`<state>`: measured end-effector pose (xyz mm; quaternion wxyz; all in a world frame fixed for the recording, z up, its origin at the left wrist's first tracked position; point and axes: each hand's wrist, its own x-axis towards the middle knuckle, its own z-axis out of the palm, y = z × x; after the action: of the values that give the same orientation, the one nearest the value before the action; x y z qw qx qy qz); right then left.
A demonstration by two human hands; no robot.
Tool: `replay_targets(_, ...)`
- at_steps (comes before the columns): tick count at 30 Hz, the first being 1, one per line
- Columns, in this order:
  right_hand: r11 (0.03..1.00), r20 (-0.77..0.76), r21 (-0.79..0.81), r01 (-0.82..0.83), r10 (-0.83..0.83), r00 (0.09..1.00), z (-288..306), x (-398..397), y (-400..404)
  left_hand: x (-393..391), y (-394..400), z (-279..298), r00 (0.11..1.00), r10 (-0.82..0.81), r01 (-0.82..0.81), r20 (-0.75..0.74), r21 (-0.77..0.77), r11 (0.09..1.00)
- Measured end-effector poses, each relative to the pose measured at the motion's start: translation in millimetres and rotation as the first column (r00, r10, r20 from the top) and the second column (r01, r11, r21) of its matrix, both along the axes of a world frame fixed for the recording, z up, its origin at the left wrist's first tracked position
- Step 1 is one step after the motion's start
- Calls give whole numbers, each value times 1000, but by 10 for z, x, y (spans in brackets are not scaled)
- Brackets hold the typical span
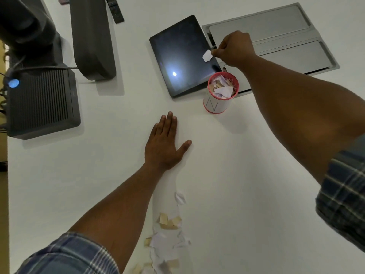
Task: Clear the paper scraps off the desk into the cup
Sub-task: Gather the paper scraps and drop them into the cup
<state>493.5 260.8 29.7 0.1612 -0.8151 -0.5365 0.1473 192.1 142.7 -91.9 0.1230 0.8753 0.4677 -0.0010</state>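
Note:
A white paper cup (215, 101) with a red rim stands on the white desk (237, 175), filled with white and tan scraps. My right hand (235, 49) is above and behind the cup, pinching a white paper scrap (207, 55) between its fingertips. My left hand (165, 144) lies flat on the desk with fingers spread, holding nothing, left of and nearer than the cup. A pile of white and tan paper scraps (167, 234) lies at the near edge beside my left forearm.
A dark tablet (181, 56) lies just behind the cup. A grey recessed desk panel (286, 36) is at the back right. A black ribbed device (41, 103) with a blue light and a dark stand (90, 36) sit at the left.

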Motion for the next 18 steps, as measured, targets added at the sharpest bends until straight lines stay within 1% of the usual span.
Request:
replay_targets(2, 999, -13, -19, 34, -35, 999, -54, -1, 65, 13, -5, -23, 1000, -6, 6, -19, 16, 1000)
replay_targets(6, 996, 14, -62, 60, -60, 998, -125, -8, 127, 15, -4, -68, 1000, -7, 8, -17, 29, 1000)
replay_targets(11, 995, 57, -63, 79, -75, 996, -156, -28, 215, 2, 6, -82, 1000, -1, 2, -16, 37, 999)
replay_targets(16, 991, 27, -37, 129, -128, 991, -146, -53, 210, 7, -3, -76, 1000, 4, -4, -3, 35, 999)
replay_targets(18, 990, 20, 22, 141, -141, 990, -66, -68, 159, 7, -3, -68, 1000, 6, -6, 2, 32, 999)
